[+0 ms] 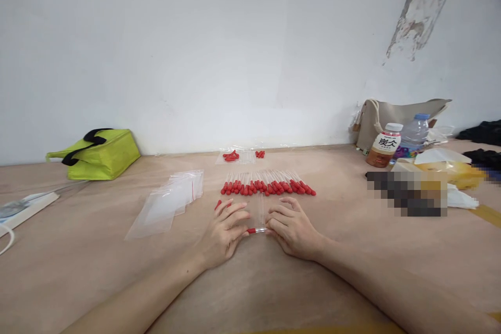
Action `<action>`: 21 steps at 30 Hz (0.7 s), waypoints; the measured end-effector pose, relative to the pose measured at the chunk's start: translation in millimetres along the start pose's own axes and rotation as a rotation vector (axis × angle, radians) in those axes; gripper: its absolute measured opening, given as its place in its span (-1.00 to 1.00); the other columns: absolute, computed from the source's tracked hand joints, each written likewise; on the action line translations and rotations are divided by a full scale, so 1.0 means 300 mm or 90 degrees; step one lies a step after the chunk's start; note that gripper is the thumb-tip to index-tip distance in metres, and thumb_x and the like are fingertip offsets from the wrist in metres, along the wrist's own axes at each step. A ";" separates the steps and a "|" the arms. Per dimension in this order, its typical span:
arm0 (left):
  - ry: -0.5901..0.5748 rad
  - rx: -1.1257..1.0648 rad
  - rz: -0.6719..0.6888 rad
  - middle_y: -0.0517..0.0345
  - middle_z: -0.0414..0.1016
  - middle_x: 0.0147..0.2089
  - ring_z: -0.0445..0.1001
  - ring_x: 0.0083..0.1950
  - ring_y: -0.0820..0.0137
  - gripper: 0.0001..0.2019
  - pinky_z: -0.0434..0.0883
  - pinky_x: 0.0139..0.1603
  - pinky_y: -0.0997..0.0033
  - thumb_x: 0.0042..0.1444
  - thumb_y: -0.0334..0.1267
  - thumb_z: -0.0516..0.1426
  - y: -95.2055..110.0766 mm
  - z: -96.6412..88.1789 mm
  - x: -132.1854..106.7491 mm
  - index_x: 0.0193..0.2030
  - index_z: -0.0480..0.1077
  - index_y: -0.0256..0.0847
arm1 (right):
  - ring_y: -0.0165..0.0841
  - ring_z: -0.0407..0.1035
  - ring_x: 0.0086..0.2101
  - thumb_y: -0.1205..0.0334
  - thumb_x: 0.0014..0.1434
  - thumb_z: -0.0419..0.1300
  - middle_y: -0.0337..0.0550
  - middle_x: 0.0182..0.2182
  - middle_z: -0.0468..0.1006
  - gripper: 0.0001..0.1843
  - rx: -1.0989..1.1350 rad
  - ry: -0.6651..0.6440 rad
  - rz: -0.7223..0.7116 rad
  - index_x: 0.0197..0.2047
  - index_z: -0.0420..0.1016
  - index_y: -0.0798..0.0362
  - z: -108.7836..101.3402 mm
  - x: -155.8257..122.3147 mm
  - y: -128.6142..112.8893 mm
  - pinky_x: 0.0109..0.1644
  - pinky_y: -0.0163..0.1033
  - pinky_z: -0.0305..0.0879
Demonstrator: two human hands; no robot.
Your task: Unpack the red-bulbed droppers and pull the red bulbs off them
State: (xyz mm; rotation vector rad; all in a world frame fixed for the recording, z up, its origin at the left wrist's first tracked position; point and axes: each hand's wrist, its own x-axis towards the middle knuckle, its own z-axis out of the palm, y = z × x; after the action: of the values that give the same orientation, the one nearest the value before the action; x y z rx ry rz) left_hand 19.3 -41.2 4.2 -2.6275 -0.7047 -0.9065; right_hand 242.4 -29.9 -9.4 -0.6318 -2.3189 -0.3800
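Observation:
Between my two hands lies a dropper, its red rubber bulb (251,230) at the left and its clear tube (261,230) at the right. My left hand (223,235) pinches the bulb end; my right hand (291,229) pinches the tube end. Just beyond my fingers lie a few bare clear tubes (261,209), partly hidden. A loose red bulb (218,204) shows past my left fingertips. Farther back, a row of droppers with red bulbs (270,187) lies side by side, bulbs toward me.
Clear zip bags (168,201) lie fanned out at the left. More red bulbs (231,156) rest on clear plastic near the wall. A green bag (104,155) stands far left, with a power strip (29,209) nearer. Bottles (385,146), a beige bag (403,115) and wrappers (450,167) crowd the right.

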 end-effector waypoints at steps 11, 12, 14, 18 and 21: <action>0.074 -0.021 -0.100 0.04 0.40 -0.16 0.35 -0.06 0.34 -0.82 0.37 -0.11 0.32 0.13 -0.40 0.01 -0.043 -0.056 -0.061 -0.19 0.39 -0.18 | -0.41 0.29 -0.35 0.25 0.19 -0.01 -0.20 -0.46 0.46 -0.81 0.007 0.036 0.166 -0.40 0.35 0.07 -0.052 -0.062 0.075 -0.15 -0.22 0.04; 0.078 -0.025 -0.144 0.06 0.40 -0.20 0.38 -0.13 0.37 -0.82 0.38 -0.16 0.38 0.14 -0.37 0.01 -0.051 -0.062 -0.062 -0.17 0.39 -0.17 | -0.41 0.29 -0.38 0.22 0.19 -0.01 -0.21 -0.48 0.46 -0.80 0.009 0.047 0.191 -0.40 0.37 0.06 -0.051 -0.063 0.080 -0.20 -0.24 0.04; 0.077 -0.026 -0.261 0.09 0.38 -0.25 0.39 -0.24 0.42 -0.80 0.38 -0.22 0.44 0.15 -0.30 -0.01 -0.076 -0.073 -0.058 -0.16 0.40 -0.16 | -0.43 0.29 -0.43 0.19 0.20 0.00 -0.23 -0.51 0.47 -0.78 0.016 0.055 0.217 -0.38 0.40 0.04 -0.044 -0.061 0.082 -0.26 -0.26 0.03; 0.067 -0.035 -0.533 0.07 0.38 -0.25 0.41 -0.30 0.39 -0.71 0.39 -0.32 0.42 0.12 -0.16 -0.03 -0.160 -0.082 -0.066 -0.12 0.40 -0.20 | -0.40 0.33 -0.35 0.27 0.20 -0.03 -0.20 -0.40 0.51 -0.80 0.038 0.048 0.241 -0.20 0.41 0.01 -0.023 -0.052 0.069 -0.24 -0.27 0.05; 0.027 -0.074 -0.645 0.10 0.41 -0.31 0.42 -0.34 0.38 -0.65 0.39 -0.33 0.40 0.06 -0.14 -0.01 -0.212 -0.072 -0.091 -0.07 0.34 -0.26 | -0.39 0.34 -0.32 0.33 0.17 -0.02 -0.19 -0.35 0.51 -0.79 0.057 0.054 0.269 -0.16 0.37 0.04 -0.016 -0.050 0.064 -0.24 -0.29 0.07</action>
State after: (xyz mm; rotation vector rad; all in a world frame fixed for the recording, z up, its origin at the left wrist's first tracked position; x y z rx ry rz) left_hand -43.9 -5.8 9.6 -2.2338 -2.0914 -1.2302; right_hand 264.9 -20.8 -14.5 -1.0127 -2.0407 -0.1021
